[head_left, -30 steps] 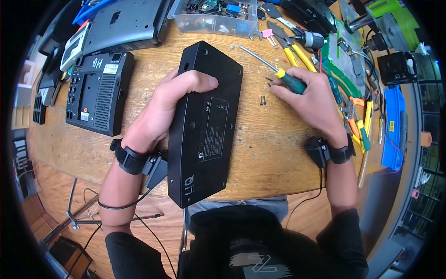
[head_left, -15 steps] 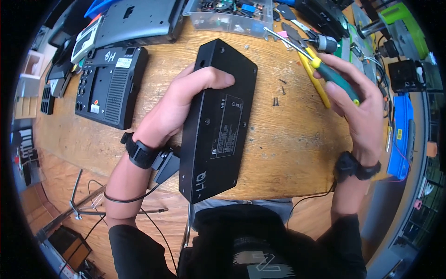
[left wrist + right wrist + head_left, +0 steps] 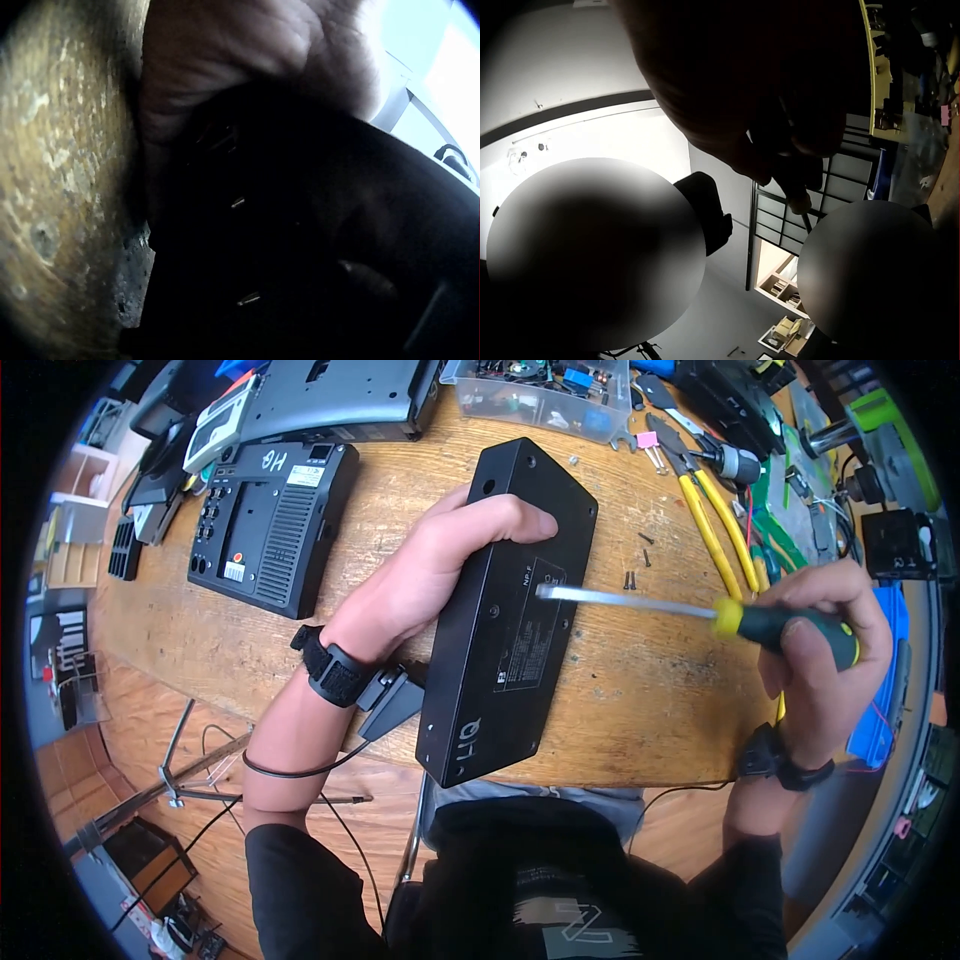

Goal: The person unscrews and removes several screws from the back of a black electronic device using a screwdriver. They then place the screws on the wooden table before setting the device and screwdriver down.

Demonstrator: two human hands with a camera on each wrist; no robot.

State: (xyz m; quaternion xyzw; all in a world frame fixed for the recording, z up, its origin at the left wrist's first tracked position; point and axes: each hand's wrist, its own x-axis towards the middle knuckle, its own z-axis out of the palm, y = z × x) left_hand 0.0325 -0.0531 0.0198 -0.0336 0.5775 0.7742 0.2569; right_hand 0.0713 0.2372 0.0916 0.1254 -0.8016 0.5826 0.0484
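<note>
My left hand (image 3: 435,565) grips a flat black box (image 3: 475,690) by its left long side, thumb over the labelled face. The box stands tilted near the table's front edge, with screw holes at its corners and "HQ" marked at its near end. In the left wrist view, the palm (image 3: 247,52) lies against the dark box (image 3: 390,202). My right hand (image 3: 835,650) holds a screwdriver (image 3: 755,625) by its green and yellow handle. The blurred shaft points left, its tip overlapping the label in the head view. Several small dark screws (image 3: 629,580) lie right of the box.
Left on the wooden table (image 3: 400,650) lies a black monitor-like device (image 3: 285,530). Behind are a larger dark panel (image 3: 345,400) and a clear bin of parts (image 3: 540,405). Yellow-handled pliers (image 3: 712,540) and other tools crowd the right, near a blue tray (image 3: 880,700).
My right hand has lifted the screwdriver off the table's tool side and swung its tip round to the left, over the box. The left hand keeps its grip; the head view has shifted.
</note>
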